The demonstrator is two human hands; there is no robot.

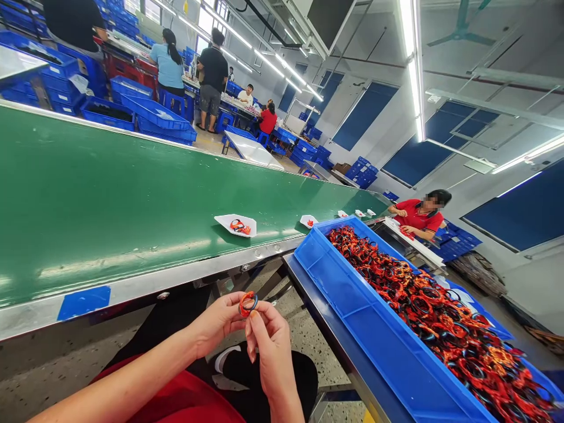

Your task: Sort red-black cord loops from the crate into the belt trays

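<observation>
Factory hall, pale walls [537, 279], dark blue window panels [372, 114], strip lights [409, 59] and a ceiling fan [463, 32] overhead. Green conveyor belt [132, 194] crosses from near left to far right, metal rail [145, 279] along its near side, blue patch [83, 302] stuck on the rail at left. Near right: long blue tub [361, 317] on a counter [317, 305], set at an angle just beside the belt, filled with a pile of bands [396, 276], red-orange and black. Far left, beyond the belt: people at work, one in light blue [170, 67] seated, one in a dark shirt [214, 70] standing; blue crates [163, 111] stacked close by. Far right: a co-worker in red [418, 218] with both hands over a white work surface [423, 249].

Near middle, in front of the belt and left of the tub: left hand [222, 320] and right hand [268, 338], close together, both gripping one orange-and-dark ring [242, 304] between thumb and fingers, left hand at its left side, right hand at its right. Ring is held up off every surface. White dish [224, 222] on the belt beyond the hands, red-orange pieces [240, 226] in it; smaller-looking dishes [305, 221] line up farther right.
</observation>
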